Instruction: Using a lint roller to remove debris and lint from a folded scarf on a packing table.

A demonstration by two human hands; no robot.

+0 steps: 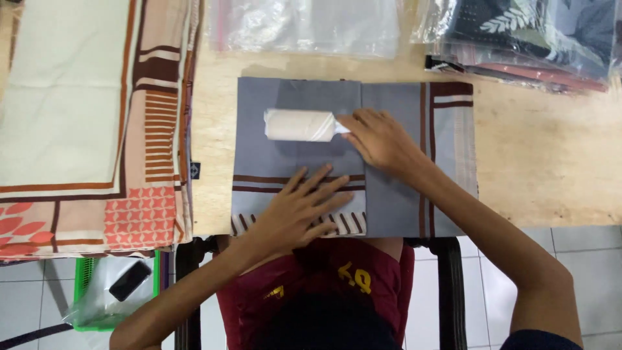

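Left hand fingers spread flat on grey cloth, right hand fingers gripping lint roller

bright, even light | soft shadows | slightly soft focus | glare on plastic bags

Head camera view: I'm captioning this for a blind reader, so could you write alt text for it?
A person's right hand holds a cream lint roller on a folded grey cloth with brown stripes, while the left hand presses flat on the cloth's near edge. The cloth lies on a wooden table, with a stack of peach patterned fabric to one side and bagged fabrics behind.
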